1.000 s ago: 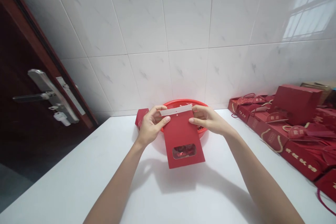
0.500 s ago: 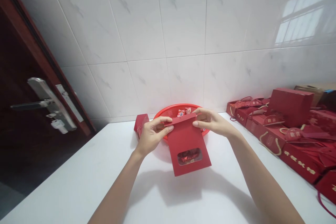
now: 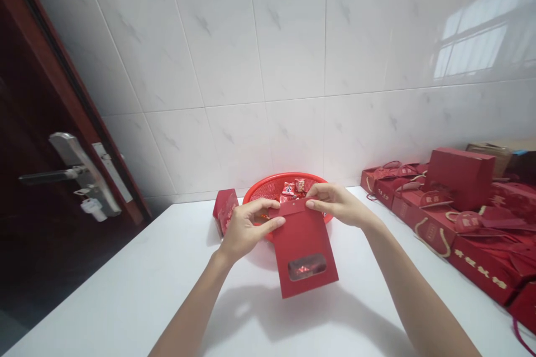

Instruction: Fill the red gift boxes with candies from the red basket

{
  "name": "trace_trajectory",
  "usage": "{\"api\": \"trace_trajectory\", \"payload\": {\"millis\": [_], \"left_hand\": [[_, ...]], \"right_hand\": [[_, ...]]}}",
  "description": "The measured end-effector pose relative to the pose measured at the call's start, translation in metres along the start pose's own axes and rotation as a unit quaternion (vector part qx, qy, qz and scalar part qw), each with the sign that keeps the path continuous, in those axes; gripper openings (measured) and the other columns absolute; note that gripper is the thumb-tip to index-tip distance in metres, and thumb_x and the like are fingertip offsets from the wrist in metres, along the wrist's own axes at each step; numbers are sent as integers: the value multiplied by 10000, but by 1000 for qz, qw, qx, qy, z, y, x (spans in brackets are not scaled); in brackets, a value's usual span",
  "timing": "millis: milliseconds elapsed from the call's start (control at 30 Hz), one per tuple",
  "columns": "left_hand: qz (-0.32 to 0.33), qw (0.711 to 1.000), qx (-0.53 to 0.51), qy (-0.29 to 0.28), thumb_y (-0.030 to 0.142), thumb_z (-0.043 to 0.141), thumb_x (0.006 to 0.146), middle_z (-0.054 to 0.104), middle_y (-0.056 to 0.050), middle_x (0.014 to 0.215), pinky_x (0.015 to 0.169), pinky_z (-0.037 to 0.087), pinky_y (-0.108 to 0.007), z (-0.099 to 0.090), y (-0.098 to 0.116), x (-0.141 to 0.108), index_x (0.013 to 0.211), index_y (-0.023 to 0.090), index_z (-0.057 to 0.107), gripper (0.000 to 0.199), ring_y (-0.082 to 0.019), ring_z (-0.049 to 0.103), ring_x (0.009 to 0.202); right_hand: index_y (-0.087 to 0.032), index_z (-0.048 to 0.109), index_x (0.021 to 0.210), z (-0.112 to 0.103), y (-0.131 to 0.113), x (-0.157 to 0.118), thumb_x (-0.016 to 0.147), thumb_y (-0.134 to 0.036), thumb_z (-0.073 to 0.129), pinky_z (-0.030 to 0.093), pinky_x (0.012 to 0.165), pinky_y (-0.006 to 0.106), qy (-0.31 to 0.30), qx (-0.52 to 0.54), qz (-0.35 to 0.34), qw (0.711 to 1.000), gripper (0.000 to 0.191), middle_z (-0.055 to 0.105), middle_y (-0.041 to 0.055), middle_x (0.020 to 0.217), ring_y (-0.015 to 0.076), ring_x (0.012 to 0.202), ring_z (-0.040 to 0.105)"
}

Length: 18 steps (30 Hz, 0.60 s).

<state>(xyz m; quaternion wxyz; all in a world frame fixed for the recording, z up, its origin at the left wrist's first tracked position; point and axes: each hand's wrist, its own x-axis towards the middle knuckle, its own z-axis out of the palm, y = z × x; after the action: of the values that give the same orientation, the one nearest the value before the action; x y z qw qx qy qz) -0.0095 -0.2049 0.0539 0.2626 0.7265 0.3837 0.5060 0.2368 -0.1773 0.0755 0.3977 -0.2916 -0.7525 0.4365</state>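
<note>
A flat red paper bag (image 3: 302, 240) with a small clear window hangs above the white table, its top flap folded down toward me. Something shiny and red shows through the window. My left hand (image 3: 251, 227) pinches the bag's top left corner between thumb and fingers. At the top right corner, my right hand (image 3: 335, 203) grips the flap the same way. Behind the bag stands a red plastic basket (image 3: 255, 189) with wrapped candies (image 3: 288, 188) in it, partly hidden by the bag and my hands.
A small red box (image 3: 225, 209) stands left of the basket. Several red gift boxes (image 3: 435, 217) with rope handles line the table's right side. The tiled wall (image 3: 234, 139) rises behind the white table (image 3: 146, 273). A dark door with a handle (image 3: 84, 175) is at left.
The top flap, raised before, now lies folded flat against the front of the bag. Both hands still hold it. The view has tilted up slightly.
</note>
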Motion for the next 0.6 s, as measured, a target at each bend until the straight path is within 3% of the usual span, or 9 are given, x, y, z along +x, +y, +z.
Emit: {"api": "trace_trajectory", "payload": {"millis": [133,300,500,600], "left_hand": [[-29,999,-30,13,531,734,818,753,-69,994,657,625,-290,-3,4,3,1006,203,720,379,-199,722,804],[-46,997,-13,-68,519,647,898,709,-33,764,649,586,-266,-5,7,3,797,183,703,355,-180,687,734],[15,1000,14,1,500,623,912,641,-8,687,583,529,-242,0,9,-2,705,188,652,376,-154,616,655],[34,999,17,18,477,601,932,667,-12,714,622,550,-265,4,8,-1,747,200,670,341,-168,640,675]], "right_hand": [[-171,614,819,1,-5,-2,818,-591,710,501,615,266,3,-1,-3,1000,430,628,23,786,154,726,620],[-175,617,790,2,-9,-5,846,-567,692,493,579,254,25,-30,-26,999,403,599,14,761,139,688,588],[-183,660,923,-3,-12,-8,873,-574,665,536,654,285,18,-42,-27,999,394,666,45,859,174,780,642],[-179,677,865,-7,-15,-11,911,-579,606,527,673,291,12,-86,-51,995,408,674,53,863,175,779,627]]}}
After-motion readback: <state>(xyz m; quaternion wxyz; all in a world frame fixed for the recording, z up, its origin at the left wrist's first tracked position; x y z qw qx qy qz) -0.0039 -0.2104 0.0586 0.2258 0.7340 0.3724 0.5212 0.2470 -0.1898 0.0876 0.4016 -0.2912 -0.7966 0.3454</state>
